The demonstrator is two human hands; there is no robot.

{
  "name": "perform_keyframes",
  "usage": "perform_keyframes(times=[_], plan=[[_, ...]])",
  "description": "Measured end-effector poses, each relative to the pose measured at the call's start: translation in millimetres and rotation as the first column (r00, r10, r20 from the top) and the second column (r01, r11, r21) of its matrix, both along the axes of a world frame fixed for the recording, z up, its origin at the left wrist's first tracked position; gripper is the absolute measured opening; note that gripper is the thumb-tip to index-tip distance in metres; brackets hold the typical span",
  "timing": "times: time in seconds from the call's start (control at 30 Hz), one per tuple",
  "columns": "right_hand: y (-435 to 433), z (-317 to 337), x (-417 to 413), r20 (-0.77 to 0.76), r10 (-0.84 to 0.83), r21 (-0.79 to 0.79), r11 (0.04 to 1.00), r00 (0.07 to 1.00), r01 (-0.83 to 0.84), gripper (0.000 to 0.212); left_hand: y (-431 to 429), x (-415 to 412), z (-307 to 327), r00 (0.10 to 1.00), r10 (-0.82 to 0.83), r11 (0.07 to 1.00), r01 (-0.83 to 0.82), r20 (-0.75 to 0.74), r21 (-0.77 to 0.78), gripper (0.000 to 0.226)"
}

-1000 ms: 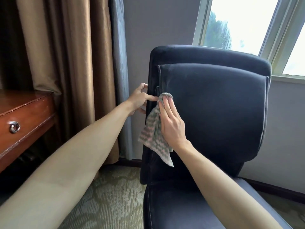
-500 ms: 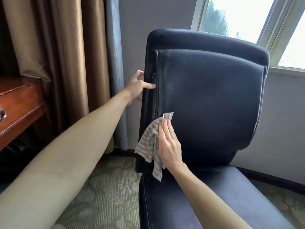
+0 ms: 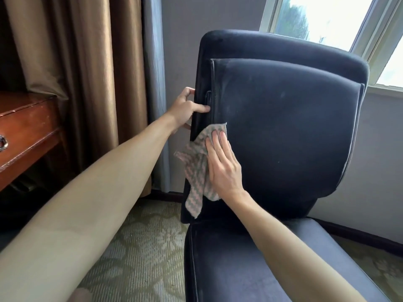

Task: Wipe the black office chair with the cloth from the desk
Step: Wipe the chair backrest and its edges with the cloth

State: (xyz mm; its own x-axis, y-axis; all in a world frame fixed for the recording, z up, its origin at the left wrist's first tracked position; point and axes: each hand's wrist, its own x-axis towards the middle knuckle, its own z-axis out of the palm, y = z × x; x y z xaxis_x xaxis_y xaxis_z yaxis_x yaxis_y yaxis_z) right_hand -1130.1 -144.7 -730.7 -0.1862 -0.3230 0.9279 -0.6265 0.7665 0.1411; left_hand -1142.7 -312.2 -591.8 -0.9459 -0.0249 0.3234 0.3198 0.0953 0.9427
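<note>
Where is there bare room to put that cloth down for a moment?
The seat right of the right forearm is bare; so are the visible desk top and the carpet between desk and seat. Crowded: the left edge of the backrest, with left hand, right hand and cloth.

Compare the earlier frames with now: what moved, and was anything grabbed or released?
The right hand, pressing the striped cloth flat against the black office chair, wiped down the left side of the backrest, then came back up towards the left hand. Nothing was taken hold of or let go. The left hand kept gripping the backrest's left edge.
</note>
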Motion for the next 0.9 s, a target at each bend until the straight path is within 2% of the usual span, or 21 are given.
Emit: perform_keyframes(times=[0.17,0.27,0.4,0.53,0.67,0.9], plan=[[23.1,-69.8,25.2,0.108,0.02,0.064,0.998,0.994,-0.027,0.035,4.1,4.4,1.0,1.0,0.003,1.0,-0.003,0.007,0.01,0.035],[28.0,-79.0,29.8,0.125,-0.003,0.102,0.995,0.992,-0.01,0.039,6.2,6.3,2.4,1.0,0.004,1.0,-0.004,0.006,0.022,0.036],[19.9,-51.8,26.3,0.112,-0.017,0.057,0.998,0.994,0.011,0.043,6.8,5.6,2.3,1.0,0.019,1.0,-0.019,0.011,0.007,0.036],[-1.4,13.1,7.7,0.082,0.019,-0.051,0.999,0.996,-0.015,0.042,7.4,5.9,1.6,1.0,0.031,0.999,-0.031,0.003,0.015,0.037],[-6.8,40.4,-9.4,0.062,0.015,-0.027,1.0,0.998,-0.013,0.045,6.1,7.8,1.9,0.999,0.033,0.999,-0.033,0.004,-0.008,0.034],[16.2,-41.5,6.3,0.081,0.063,0.02,0.998,0.995,-0.065,0.038,5.1,7.1,-1.5,1.0,0.015,1.0,-0.015,-0.006,0.01,0.036]])
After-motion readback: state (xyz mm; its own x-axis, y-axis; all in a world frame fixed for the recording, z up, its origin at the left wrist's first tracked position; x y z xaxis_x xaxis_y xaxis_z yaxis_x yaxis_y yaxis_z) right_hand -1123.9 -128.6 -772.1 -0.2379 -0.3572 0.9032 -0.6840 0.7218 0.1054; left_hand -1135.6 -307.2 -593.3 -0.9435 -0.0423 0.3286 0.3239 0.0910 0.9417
